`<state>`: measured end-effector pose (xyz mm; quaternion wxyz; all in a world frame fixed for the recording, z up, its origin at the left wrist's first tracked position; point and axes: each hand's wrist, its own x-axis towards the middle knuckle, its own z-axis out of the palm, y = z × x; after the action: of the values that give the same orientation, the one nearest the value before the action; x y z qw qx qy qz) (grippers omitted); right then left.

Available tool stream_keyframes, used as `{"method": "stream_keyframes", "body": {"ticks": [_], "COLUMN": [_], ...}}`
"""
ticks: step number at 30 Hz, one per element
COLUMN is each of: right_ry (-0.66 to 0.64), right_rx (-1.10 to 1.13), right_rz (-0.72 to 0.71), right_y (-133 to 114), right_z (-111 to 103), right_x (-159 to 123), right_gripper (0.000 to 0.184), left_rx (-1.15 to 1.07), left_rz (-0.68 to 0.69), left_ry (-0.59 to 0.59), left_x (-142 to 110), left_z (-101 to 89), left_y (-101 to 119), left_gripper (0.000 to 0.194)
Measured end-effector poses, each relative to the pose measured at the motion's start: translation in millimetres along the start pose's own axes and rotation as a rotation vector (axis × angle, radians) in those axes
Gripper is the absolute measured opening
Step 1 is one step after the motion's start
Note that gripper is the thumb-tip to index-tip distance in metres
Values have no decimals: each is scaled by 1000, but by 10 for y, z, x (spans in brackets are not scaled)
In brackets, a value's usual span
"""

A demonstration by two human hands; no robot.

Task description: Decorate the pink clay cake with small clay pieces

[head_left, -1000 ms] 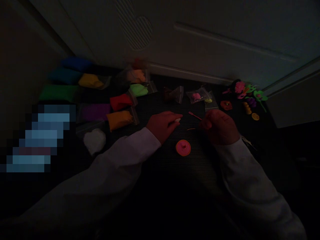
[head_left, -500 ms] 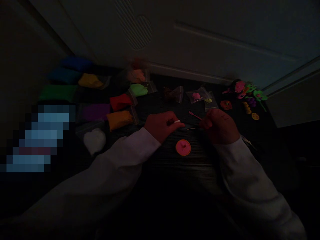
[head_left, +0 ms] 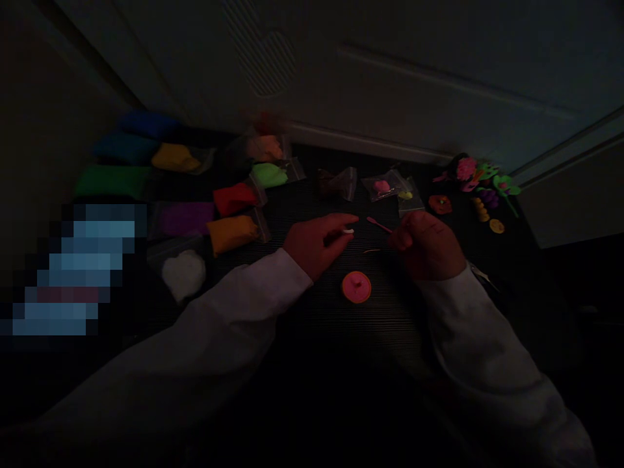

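Observation:
My left hand (head_left: 316, 244) has a small piece of white clay (head_left: 348, 231) by the thumb, with the forefinger stretched out above it. My right hand (head_left: 429, 244) is closed round a pink modelling tool (head_left: 377, 223), whose flat end points left toward my left hand. Below and between the hands lies a round pink clay disc (head_left: 357, 288) with an orange rim and a small raised bump in its middle. A thin yellowish strip (head_left: 371, 251) rests on the dark table between the hands.
Bags of coloured clay fill the left, among them white (head_left: 184, 274), orange (head_left: 234, 234) and purple (head_left: 188, 218). Small bags, one with pink clay (head_left: 381, 186), lie behind my hands. Finished clay flowers (head_left: 465, 170) stand at right. Scissors (head_left: 483, 276) lie beside my right wrist.
My left forefinger has lifted away from the thumb, and the white clay shows more between them. My right hand keeps its hold on the pink tool, almost still.

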<state>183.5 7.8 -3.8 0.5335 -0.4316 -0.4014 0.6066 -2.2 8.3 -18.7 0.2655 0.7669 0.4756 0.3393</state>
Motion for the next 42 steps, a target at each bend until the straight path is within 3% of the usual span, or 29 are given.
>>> {"method": "stream_keyframes", "body": {"ticks": [2,6,22,27,42], "right_ry": [-10,-27,10,5,-26], "right_rx": [-11,-25,29,32,-11], "right_rz": [-9,-16,24,12,-1], "right_y": [3,3,-23,-32,-29], "right_z": [-5,-8,3,15,7], "right_x": [-2,-7,-16,-16,-24], "right_gripper": [28,27,27,26,28], "left_rx": [-17,37,46,62,-26], "left_rz": [8,65,-35,-31,-21], "left_ry": [7,-22,-25,-108,-102], "left_x": [2,9,21,22,-8], "left_z": [-5,-16,-53,-48,-20], "left_y": [3,-9,37,51,31], "left_gripper": [35,29,27,28,35]}}
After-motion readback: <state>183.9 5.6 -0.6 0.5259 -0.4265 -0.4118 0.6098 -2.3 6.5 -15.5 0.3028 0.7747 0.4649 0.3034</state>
